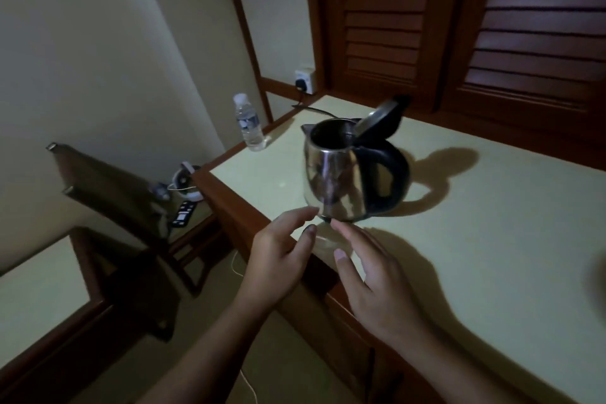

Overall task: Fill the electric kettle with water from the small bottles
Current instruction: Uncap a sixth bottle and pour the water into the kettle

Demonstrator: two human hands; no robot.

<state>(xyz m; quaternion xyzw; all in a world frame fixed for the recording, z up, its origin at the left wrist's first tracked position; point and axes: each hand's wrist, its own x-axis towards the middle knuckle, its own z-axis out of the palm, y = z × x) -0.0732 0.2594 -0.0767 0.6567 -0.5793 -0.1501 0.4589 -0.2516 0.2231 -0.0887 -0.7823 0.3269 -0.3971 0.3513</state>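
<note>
Table, pale top edged in brown wood, bearing: one steel electric kettle (lid tipped open, black handle) upright near the left edge; one capped small water bottle upright at the far-left corner; one dark cord behind.

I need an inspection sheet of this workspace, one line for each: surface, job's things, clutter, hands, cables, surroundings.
Surface: cream table top with wooden edge, dimly lit.
Job's things: kettle standing, lid open; bottle upright, capped, at the far left corner, apart from the kettle.
Clutter: small gadgets on a lower ledge left of the table; faint clear shape between the hands, too blurred to name.
Hands: left hand and right hand open, fingers close to the kettle's base; contact unclear.
Cables: dark cable from the wall socket onto the table; thin white cable on the floor.
Surroundings: cream wall, slatted wooden doors, chair at left.
</note>
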